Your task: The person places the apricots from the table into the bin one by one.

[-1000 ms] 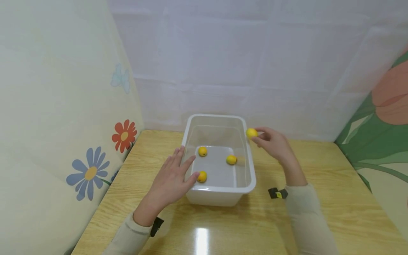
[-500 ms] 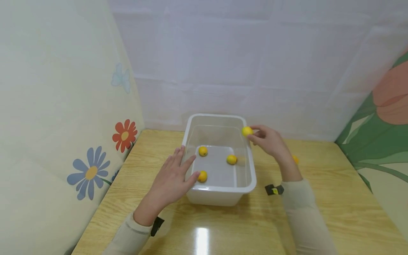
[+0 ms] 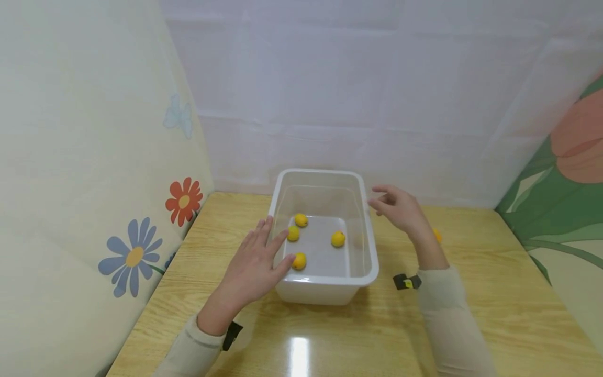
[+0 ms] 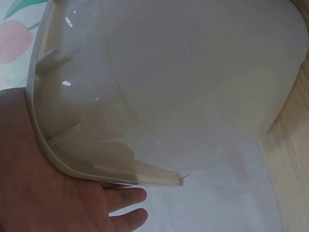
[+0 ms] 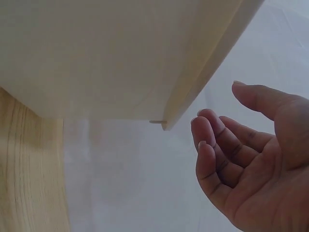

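Observation:
A white plastic bin stands on the table with several small yellow citrus-like fruits inside. A greenish-yellow fruit lies near the left wall, close to an orange-yellow fruit. Another fruit sits on the right side of the floor. My left hand rests on the bin's left rim with fingers spread, its thumb overlapping a near fruit. Just outside the right rim, my right hand is raised and holds nothing; the right wrist view shows its fingers loosely bent and thumb apart.
Partly hidden behind my right wrist, an orange fruit lies on the wooden table. A white cloth hangs behind the bin, and painted panels flank the table. Black straps show at my wrists.
My right hand has let go of the greenish-yellow fruit, which now lies in the bin. Two fruits there have shifted slightly. My left hand stays in place.

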A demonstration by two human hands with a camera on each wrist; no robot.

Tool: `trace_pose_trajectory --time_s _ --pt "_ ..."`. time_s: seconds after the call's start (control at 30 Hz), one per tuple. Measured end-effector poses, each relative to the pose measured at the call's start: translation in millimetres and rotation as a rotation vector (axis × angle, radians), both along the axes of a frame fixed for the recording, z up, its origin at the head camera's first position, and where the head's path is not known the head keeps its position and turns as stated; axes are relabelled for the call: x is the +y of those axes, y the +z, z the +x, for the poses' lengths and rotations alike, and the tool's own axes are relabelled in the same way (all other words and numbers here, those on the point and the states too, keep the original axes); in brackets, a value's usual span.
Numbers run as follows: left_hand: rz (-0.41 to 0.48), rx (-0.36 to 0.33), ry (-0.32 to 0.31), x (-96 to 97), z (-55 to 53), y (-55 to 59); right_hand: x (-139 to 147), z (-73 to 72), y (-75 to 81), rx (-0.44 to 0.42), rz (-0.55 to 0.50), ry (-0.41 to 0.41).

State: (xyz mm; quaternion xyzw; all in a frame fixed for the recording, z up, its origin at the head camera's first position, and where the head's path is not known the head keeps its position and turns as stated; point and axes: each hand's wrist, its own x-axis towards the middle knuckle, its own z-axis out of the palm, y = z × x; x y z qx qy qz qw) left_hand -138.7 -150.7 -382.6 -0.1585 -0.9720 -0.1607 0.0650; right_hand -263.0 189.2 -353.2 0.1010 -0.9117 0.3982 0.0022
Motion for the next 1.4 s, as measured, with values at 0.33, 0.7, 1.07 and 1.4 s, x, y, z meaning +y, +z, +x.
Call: trace_pose_trajectory --time_s 0.33,0.7,1.07,1.4 --pt "-0.001 0.002 -0.001 0.0 1.6 2.8 21.6 4.5 -3.3 -0.006 0.023 -0.032" --pt "0.001 0.0 -0.002 0.4 1.4 2.2 49.1 14.3 -11.3 -0.046 0.03 -0.061" --pt "0.005 0.0 -0.003 0.4 0.8 0.6 77.2 19.9 -22.2 -0.088 0.069 -0.129" --pt "0.009 -0.026 0.001 0.3 1.5 1.0 91.8 24.7 -28.9 -0.098 0.059 -0.165"
